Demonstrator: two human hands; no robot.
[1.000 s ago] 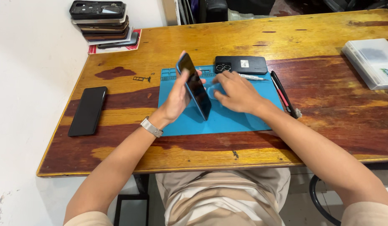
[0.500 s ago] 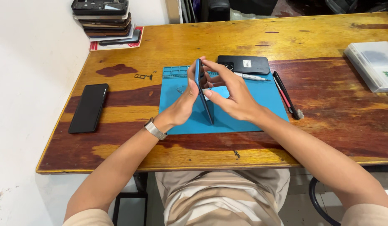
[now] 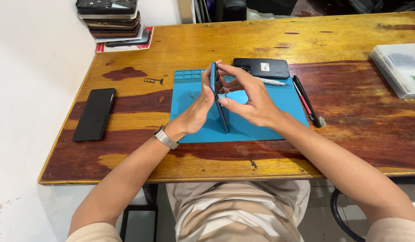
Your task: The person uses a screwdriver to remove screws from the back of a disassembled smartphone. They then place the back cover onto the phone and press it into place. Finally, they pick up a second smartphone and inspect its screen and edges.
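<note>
A thin dark smartphone stands on its lower edge on the blue work mat, seen almost edge-on. My left hand cups it from the left side, fingers up along its back. My right hand presses against it from the right, fingertips at its upper edge. Both hands hold the phone between them. A silver watch sits on my left wrist.
A black phone back cover lies behind the mat. A black and a red tool rest at the mat's right edge. Another black phone lies at left. Stacked phones sit far left; a white box at right.
The phone has been turned from a tilted, face-visible pose to upright and edge-on. My right hand moved from the mat onto the phone's right side.
</note>
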